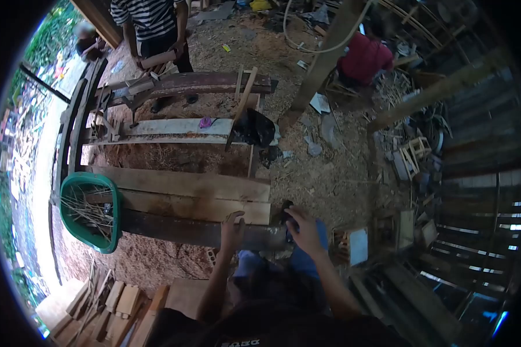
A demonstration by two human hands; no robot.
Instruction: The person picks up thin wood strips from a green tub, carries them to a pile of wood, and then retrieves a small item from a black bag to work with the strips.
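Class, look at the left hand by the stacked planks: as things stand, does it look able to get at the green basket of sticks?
Probably yes. The left hand rests at the planks' near edge, and the green basket sits at their far left end, nothing standing between; it looks like a long sideways stretch, though.

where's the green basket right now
In the head view the green basket sits at the left, against the left end of the stacked wooden planks, holding thin sticks, well left of the person's left hand.

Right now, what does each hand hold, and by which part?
Left hand rests on the plank's near edge. Right hand touches a dark object; grip unclear.
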